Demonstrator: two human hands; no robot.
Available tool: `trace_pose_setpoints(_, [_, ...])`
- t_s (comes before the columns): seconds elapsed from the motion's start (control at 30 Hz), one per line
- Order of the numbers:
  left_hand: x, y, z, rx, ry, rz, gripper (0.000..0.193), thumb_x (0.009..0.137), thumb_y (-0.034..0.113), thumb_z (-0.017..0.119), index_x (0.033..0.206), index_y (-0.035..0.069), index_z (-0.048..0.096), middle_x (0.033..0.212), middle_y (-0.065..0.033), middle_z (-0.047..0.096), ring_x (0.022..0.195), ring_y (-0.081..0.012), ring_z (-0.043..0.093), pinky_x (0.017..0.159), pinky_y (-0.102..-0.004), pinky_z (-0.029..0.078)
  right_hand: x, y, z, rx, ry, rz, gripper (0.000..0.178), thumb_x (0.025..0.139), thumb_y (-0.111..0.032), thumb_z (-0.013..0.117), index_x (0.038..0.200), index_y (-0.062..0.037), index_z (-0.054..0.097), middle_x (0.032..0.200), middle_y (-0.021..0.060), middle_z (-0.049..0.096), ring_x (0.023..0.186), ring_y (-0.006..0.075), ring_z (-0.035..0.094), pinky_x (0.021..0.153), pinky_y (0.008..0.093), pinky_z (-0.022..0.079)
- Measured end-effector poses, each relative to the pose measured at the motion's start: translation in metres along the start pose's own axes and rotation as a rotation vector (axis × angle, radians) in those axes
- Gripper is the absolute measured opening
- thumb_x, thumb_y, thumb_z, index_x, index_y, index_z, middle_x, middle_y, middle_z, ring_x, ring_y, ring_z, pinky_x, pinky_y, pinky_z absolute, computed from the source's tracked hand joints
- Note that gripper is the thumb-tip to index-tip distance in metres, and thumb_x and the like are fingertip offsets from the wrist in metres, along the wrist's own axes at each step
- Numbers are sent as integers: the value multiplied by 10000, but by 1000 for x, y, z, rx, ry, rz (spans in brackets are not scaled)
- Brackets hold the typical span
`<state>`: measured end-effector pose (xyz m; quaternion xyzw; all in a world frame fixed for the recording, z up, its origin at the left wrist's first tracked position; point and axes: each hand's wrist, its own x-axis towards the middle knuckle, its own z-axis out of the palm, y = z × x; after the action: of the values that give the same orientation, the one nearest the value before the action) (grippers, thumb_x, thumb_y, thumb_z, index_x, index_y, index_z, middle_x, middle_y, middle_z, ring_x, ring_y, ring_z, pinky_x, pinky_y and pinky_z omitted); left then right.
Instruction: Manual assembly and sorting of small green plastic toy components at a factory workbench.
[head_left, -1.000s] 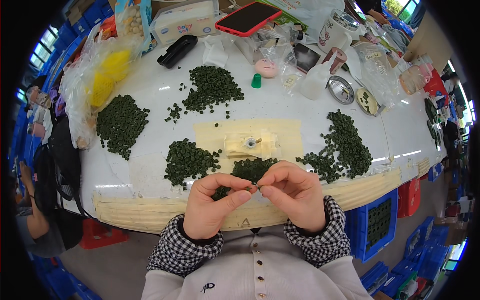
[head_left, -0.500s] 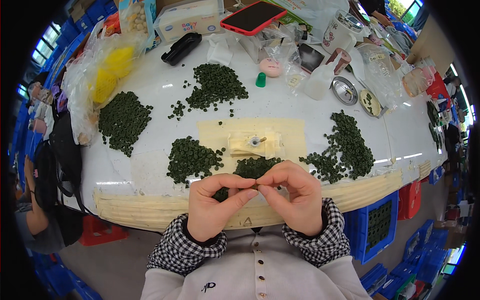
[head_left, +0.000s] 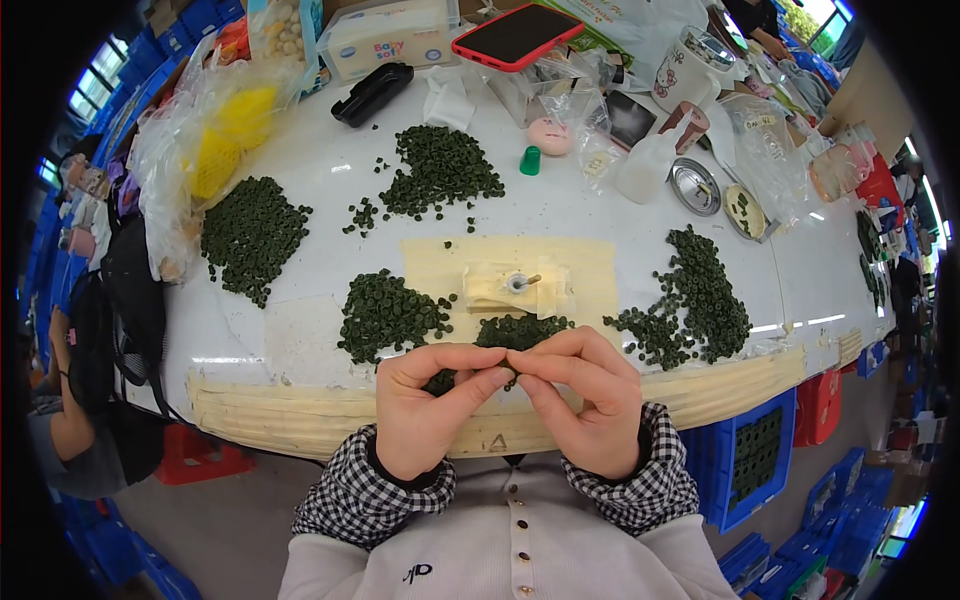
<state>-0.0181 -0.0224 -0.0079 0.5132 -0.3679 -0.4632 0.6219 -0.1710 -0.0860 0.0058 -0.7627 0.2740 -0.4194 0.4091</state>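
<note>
While the two hands met above the near edge of the white worktop (head_left: pixel 610 215), the left hand (head_left: pixel 420 408) pinched a small dark green piece (head_left: pixel 511 381) between thumb and forefinger, and the right hand (head_left: pixel 597 402) gripped it with thumb and fingertips from the three o'clock side. The piece would probably have handled as very light, slightly rubbery and hard to break, yet easy to drop; its outer edge seemed the best place for a fingertip pinch. Fingers hid most of it, so its full shape could not be told, but the visible sliver was dark, like the bits in the loose pile (head_left: pixel 523 329) just beyond at twelve o'clock. A left heap (head_left: pixel 385 315) lay at ten o'clock, a right heap (head_left: pixel 708 305) at two, and a taped fixture (head_left: pixel 516 288) with a slanted pin stood farther off at twelve.
</note>
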Motion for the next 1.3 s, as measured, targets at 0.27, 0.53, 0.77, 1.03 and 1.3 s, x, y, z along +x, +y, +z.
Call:
trace_pose_setpoints(0.27, [0, 0, -3, 21, -37, 4, 146, 767, -34, 675, 910, -8, 683, 814, -49, 664, 689, -58, 538, 631, -198, 435, 0, 2, -2, 76, -16, 20, 211, 741, 61, 641, 942, 1, 668, 846, 100, 598, 729, 164, 587, 629, 248, 473])
trace_pose_setpoints(0.53, [1, 1, -5, -249, -163, -210, 151, 759, -14, 691, 910, -9, 678, 877, -76, 672, 784, -93, 586, 718, -221, 460, -2, 7, -4, 131, -8, 15, 146, 699, 50, 681, 831, -3, 643, 831, 92, 595, 726, 172, 586, 631, 257, 469])
trace_pose_setpoints(0.77, [3, -2, -10, -202, -221, -194, 144, 764, 11, 697, 903, -14, 666, 866, -76, 671, 792, -94, 590, 739, -229, 467, -1, 4, -5, 25, 1, -57, 190, 677, 47, 701, 846, -15, 639, 824, 88, 581, 737, 191, 577, 617, 270, 468])
trace_pose_setpoints(1.03, [1, 5, -9, -280, -263, -292, 125, 839, 55, 628, 936, -18, 660, 829, -53, 665, 742, -79, 575, 699, -218, 464, -2, 3, -1, -55, 24, -137, 208, 674, 60, 700, 855, -26, 640, 813, 83, 573, 716, 194, 565, 600, 275, 465])
trace_pose_setpoints(1.3, [2, 2, -10, -358, -328, -281, 101, 843, 53, 622, 908, -18, 653, 859, -51, 656, 800, -79, 567, 743, -222, 453, -1, 1, -3, -20, 15, -148, 209, 653, 11, 744, 835, -28, 648, 805, 75, 578, 715, 194, 564, 595, 275, 463])
